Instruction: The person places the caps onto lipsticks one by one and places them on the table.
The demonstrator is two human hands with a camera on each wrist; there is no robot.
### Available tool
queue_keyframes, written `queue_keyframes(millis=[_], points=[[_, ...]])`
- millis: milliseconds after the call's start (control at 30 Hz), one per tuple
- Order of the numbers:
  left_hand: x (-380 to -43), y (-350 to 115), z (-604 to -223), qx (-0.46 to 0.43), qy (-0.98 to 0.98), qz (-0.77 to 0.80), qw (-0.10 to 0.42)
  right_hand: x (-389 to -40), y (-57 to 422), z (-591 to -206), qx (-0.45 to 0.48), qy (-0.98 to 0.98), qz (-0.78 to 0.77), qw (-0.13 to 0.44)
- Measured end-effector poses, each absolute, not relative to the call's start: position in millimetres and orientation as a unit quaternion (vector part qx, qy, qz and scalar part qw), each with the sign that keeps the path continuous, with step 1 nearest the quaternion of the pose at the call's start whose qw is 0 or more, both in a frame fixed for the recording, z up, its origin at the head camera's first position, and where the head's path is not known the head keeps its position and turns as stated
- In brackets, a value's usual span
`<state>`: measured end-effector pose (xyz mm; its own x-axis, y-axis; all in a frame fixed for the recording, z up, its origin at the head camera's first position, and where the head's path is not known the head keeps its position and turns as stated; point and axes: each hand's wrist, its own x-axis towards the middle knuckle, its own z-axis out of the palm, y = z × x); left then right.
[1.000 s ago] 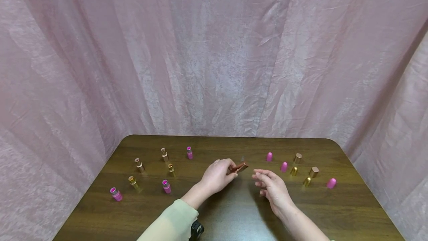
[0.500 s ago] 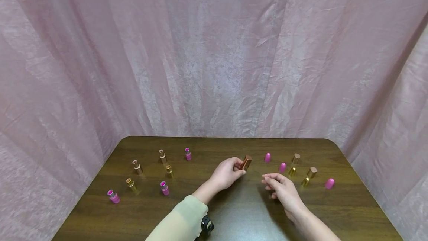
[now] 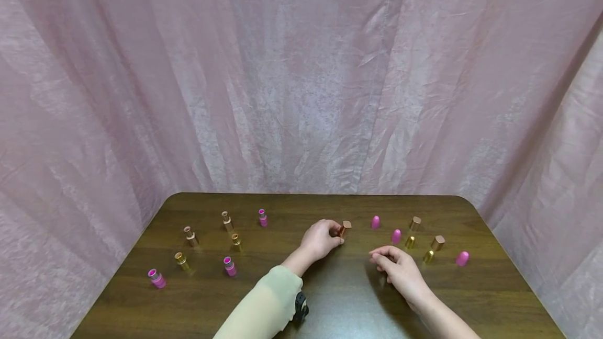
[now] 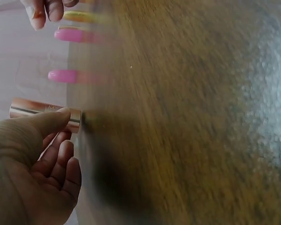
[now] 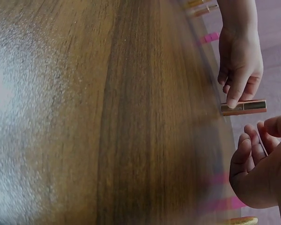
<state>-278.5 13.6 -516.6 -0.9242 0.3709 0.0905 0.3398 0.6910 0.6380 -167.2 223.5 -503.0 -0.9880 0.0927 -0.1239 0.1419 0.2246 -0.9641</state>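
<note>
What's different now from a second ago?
The left hand moved slightly right and turned its tube from steeply tilted to nearly upright. The right hand drew away to the right. Nothing was visibly grabbed or released: the left hand still holds the tube. The bases and caps stayed put.

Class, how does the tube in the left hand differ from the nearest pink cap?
The tube is coppery, the cap pink. The tube's top is flat, the cap's rounded. The left hand grips the tube; the cap stands on the table. Both are longer than wide.
</note>
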Motion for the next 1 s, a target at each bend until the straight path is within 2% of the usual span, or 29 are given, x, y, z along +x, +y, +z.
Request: queue_keyframes(millis=[600,1000], points=[[-290.3,20.4,-521.8,0.168,0.917,0.361,0.019,-168.1,214.0,-509.0,0.078,0.766,-0.638,0.018],[-281.6,-3.5,-514.5,0.187,0.934,0.305,0.021,-165.7,234.0,-490.0,0.073,0.784,-0.616,0.003]])
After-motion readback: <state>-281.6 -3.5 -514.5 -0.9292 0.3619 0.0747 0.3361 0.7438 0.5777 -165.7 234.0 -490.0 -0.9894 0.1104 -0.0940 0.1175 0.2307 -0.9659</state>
